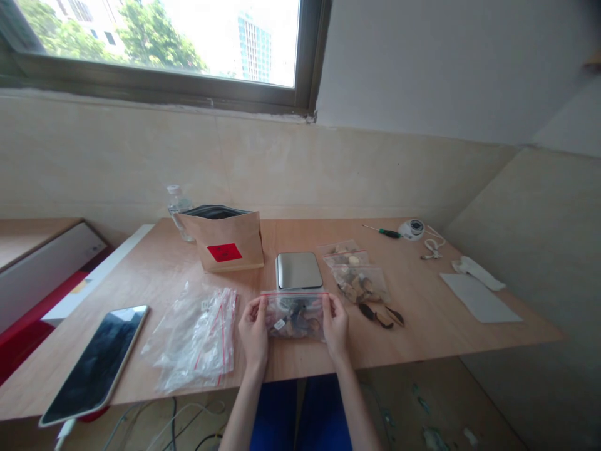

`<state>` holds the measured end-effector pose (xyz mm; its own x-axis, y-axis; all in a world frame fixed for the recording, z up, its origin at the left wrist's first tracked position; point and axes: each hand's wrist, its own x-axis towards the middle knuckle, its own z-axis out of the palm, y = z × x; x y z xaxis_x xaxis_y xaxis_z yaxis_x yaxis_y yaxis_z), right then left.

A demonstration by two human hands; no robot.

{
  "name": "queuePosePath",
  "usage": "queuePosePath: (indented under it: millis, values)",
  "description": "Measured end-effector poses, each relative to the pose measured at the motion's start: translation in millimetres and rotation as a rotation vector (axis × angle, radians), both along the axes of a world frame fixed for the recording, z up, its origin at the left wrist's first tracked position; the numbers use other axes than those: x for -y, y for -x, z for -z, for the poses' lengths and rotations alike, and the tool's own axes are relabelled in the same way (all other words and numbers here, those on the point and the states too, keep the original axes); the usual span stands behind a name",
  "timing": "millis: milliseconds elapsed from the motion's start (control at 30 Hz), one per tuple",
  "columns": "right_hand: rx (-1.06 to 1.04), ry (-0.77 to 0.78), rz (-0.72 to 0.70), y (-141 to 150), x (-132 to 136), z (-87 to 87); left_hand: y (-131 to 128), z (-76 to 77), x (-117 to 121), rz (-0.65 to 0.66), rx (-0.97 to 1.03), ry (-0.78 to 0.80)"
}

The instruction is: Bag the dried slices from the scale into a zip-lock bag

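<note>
Holding a clear bag [297, 315], red-striped across top, brown pieces [307, 326] inside

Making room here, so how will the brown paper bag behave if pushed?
The paper bag will probably hold its shape, since its sides stand upright. Pushed near its open top, it might tip or buckle. Contents are hidden, so weight is uncertain.

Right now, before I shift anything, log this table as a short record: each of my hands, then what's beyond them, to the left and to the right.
Left hand: pinching one upper corner of a filled zip bag
Right hand: pinching the opposite upper corner
Beyond: silver-topped device
Left: phone, clear bags, open paper bag
Right: other filled bags, dark curved pieces, screwdriver, white sheet
</note>
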<state>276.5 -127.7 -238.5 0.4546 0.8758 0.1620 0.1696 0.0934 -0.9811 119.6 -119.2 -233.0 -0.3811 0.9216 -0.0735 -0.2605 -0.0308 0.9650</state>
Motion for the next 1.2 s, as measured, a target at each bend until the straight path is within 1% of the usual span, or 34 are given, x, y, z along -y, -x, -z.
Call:
queuePosePath:
  millis: [133, 267, 333, 467, 567, 633, 767, 967, 1100, 1167, 1200]
  values:
    - [-0.002, -0.027, 0.029, -1, -1, 4.8, 0, 1.7, 1, 0.011, -0.059, -0.014]
    - [-0.023, -0.032, 0.000, 0, 0, 7.6, -1, 1.3, 2, -0.021, -0.116, -0.051]
    - [-0.047, -0.025, -0.007, 0, 0, 7.7, -1, 0.6, 3, -0.016, -0.111, -0.049]
    - [-0.115, -0.017, -0.017, 0, -1, 6.1, 0, -1.5, 2, 0.078, -0.045, -0.025]
    - [-0.140, -0.043, -0.059, 0, -1, 3.8, 0, -4.5, 3, 0.168, 0.001, -0.032]
    - [-0.140, -0.064, -0.092, 0, -1, 2.4, 0, -6.5, 3, 0.214, -0.005, -0.031]
    - [-0.144, -0.054, -0.118, -1, -1, 1.4, 0, -8.0, 3, 0.202, -0.043, -0.010]
    - [-0.190, -0.034, -0.079, -3, -1, 1.6, 3, -7.6, 3, 0.181, 0.019, -0.005]
    - [-0.078, -0.031, -0.102, -7, 3, -1.7, 10, -12.2, 7, 0.171, -0.054, -0.078]
    - [0.082, -0.047, -0.110, -10, 6, -10.7, 12, -18.1, 10, 0.187, -0.111, -0.106]
    - [0.195, -0.078, -0.101, -11, 7, -18.4, 13, -22.1, 11, 0.197, -0.138, -0.113]
